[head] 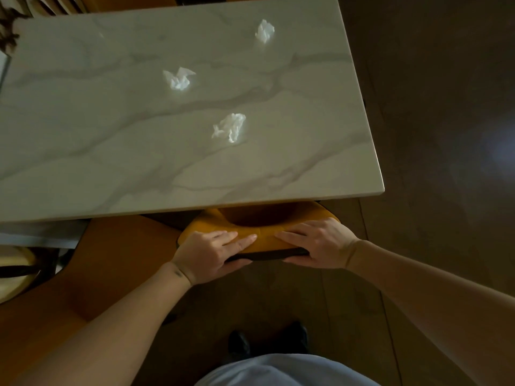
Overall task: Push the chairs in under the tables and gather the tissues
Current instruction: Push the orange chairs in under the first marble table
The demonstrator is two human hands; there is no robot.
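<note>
Chair [259,232] back is being clasped by both hands, left [207,253] and right [317,243], each grip closed over it; pushing evenly should be keeping it straight under the desk [111,140].

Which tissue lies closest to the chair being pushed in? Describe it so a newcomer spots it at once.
Start at the marble table, whose near edge overhangs the yellow chair gripped by the left hand and right hand. Just beyond that edge lies the nearest tissue, a crumpled white wad. The middle tissue and the far tissue both lie farther up the table.
</note>
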